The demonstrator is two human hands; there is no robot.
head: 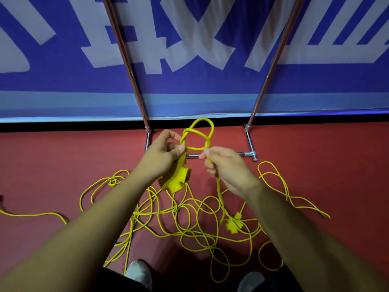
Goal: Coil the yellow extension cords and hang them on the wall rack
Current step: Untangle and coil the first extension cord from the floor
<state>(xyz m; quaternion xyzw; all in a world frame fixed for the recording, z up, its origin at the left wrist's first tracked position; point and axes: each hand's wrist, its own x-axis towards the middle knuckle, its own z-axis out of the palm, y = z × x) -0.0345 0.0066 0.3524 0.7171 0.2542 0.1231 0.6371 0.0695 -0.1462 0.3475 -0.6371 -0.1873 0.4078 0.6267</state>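
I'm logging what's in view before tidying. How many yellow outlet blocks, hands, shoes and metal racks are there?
Yellow outlet blocks: 2
Hands: 2, left hand, right hand
Shoes: 2
Metal rack: 1
Total: 7
Yellow cord: tangled, cannot count separately.

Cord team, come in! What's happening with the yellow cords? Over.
Left hand grips socket block; right hand pinches knotted cord. Rest of cord tangled on floor by feet.

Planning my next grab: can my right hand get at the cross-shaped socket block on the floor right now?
Probably not yet: the right hand grips the knotted cord. Once it lets go, likely yes; the cross-shaped socket block lies in plain view below it, with nothing between.
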